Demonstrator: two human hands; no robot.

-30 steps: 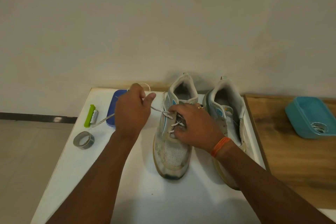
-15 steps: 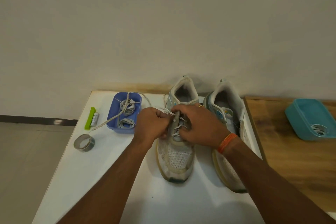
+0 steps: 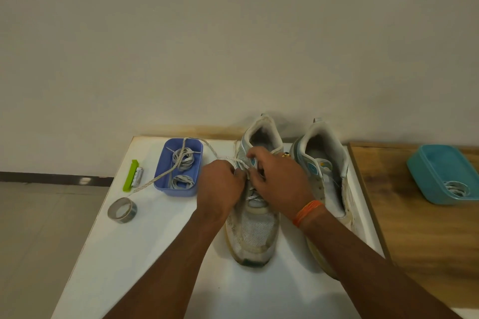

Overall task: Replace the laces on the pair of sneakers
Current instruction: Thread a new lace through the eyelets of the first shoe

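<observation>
White table (image 3: 145, 254) and plain wall are being looked down on. At the left, a tape roll (image 3: 122, 210) and a blue tray (image 3: 178, 167) of rolled laces are being kept. A soft, floppy lace (image 3: 166, 172) is being trailed across the tray to the left sneaker (image 3: 252, 230); it is probably best pinched near its stiff tip. The left hand (image 3: 220, 186) is being curled around the lace at the eyelets, and the right hand (image 3: 280, 184) is being curled there too. The fingertips and eyelets are being hidden. The right sneaker (image 3: 326, 163) is partly covered by the arm.
</observation>
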